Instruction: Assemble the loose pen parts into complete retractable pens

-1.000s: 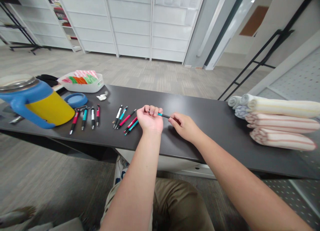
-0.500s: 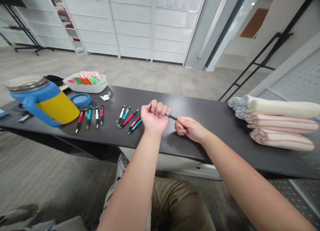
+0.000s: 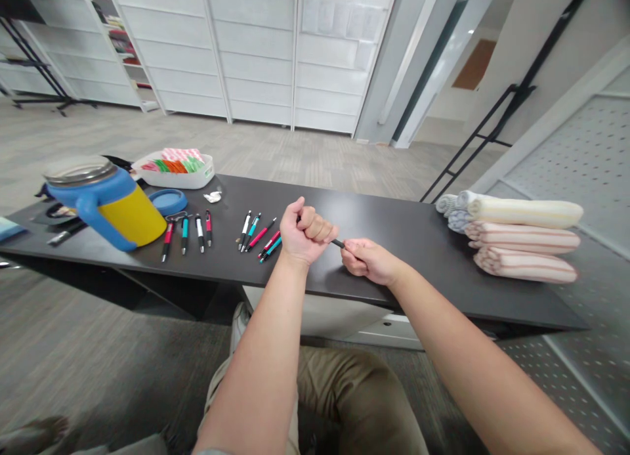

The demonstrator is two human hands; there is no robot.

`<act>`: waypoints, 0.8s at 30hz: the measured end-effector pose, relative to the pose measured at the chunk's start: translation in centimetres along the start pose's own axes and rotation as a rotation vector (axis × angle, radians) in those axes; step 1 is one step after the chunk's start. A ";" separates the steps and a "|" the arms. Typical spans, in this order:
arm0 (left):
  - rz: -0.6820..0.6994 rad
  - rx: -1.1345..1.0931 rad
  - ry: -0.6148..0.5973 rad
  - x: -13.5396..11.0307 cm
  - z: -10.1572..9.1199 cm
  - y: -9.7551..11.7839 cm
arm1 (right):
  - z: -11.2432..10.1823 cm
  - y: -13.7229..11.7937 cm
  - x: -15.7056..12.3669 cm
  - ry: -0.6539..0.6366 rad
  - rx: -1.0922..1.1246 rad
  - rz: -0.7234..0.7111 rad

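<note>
Above the dark table, my left hand (image 3: 308, 235) is closed around one end of a pen (image 3: 338, 243). My right hand (image 3: 369, 260) pinches the pen's other end, and only a short black stretch shows between the two fists. Just left of my left hand lies a loose bunch of pens, among them a white pen (image 3: 245, 230), a teal pen (image 3: 252, 232) and a red pen (image 3: 260, 236). Farther left, several more pens stand in a row, including a red pen (image 3: 168, 241) and a white pen (image 3: 199, 234).
A blue and yellow mug (image 3: 125, 209) stands at the left, near a blue lid (image 3: 168, 201). Behind are a white basket (image 3: 191, 179) of colourful packets and a crumpled white scrap (image 3: 213, 197). Rolled striped towels (image 3: 524, 237) are stacked on the right of the table (image 3: 418, 271).
Both hands still hold the pen. My left hand has turned, its thumb now raised on top, and less of the pen shows between the hands. The camera view has shifted slightly.
</note>
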State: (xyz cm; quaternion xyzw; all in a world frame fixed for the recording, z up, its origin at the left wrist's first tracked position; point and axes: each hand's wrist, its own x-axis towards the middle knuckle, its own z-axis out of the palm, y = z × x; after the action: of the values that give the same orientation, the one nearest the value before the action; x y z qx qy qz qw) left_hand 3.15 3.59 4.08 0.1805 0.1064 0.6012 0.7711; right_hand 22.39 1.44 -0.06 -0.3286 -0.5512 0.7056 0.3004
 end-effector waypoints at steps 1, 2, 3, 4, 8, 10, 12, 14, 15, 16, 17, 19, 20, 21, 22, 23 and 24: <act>0.006 0.002 -0.008 -0.1 0.1 0.1 | 0.4 0.1 -0.1 0.008 0.018 0.006; 0.023 0.001 -0.012 -0.1 0.2 0.1 | 0.8 0.3 0.0 0.040 0.027 0.000; 0.048 0.001 -0.009 0.0 0.2 0.1 | 1.2 0.5 0.1 0.098 0.023 -0.023; 0.071 0.006 0.004 0.1 0.2 -0.1 | 1.7 0.6 0.2 0.180 0.003 -0.063; 0.136 0.049 0.134 0.9 -0.1 -1.4 | 3.1 1.0 0.6 0.558 -0.348 -0.249; 0.187 0.023 0.200 0.6 -0.3 -1.7 | 3.7 1.0 0.5 0.642 -0.633 -0.293; 0.241 -0.017 0.236 -0.1 -0.3 -1.4 | 4.4 1.0 0.5 0.622 -0.775 -0.315; 0.260 -0.027 0.231 -1.2 -0.2 -0.6 | 5.2 1.1 0.5 0.540 -0.648 -0.299; 0.255 -0.023 0.215 -1.8 0.0 -0.1 | 5.7 1.2 0.6 0.486 -0.512 -0.274; 0.244 -0.021 0.187 -2.4 0.1 0.5 | 6.1 1.4 0.7 0.430 -0.362 -0.245; 0.232 -0.021 0.152 -2.9 0.1 1.1 | 6.5 1.5 0.8 0.377 -0.223 -0.217; 0.205 -0.031 0.080 -3.6 0.1 2.1 | 7.3 1.7 1.1 0.303 -0.044 -0.181; 0.189 -0.035 0.048 -3.7 0.0 2.5 | 7.6 1.8 1.2 0.285 -0.010 -0.174; 0.170 -0.030 0.020 -3.8 -0.2 2.7 | 7.8 1.9 1.3 0.278 0.000 -0.168; 0.151 -0.010 -0.004 -3.7 -0.4 2.9 | 8.0 1.9 1.5 0.276 -0.002 -0.160; 0.136 0.032 -0.024 -3.5 -0.6 3.0 | 8.0 1.9 1.6 0.280 -0.011 -0.156; 0.128 0.098 -0.038 -3.2 -0.8 3.1 | 7.9 1.9 1.6 0.296 -0.022 -0.157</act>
State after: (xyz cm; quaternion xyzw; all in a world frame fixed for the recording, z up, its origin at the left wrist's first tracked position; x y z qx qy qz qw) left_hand -0.77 1.27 4.45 0.2360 0.1093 0.6396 0.7234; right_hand 15.04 -2.28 -0.75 -0.3881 -0.5327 0.6177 0.4291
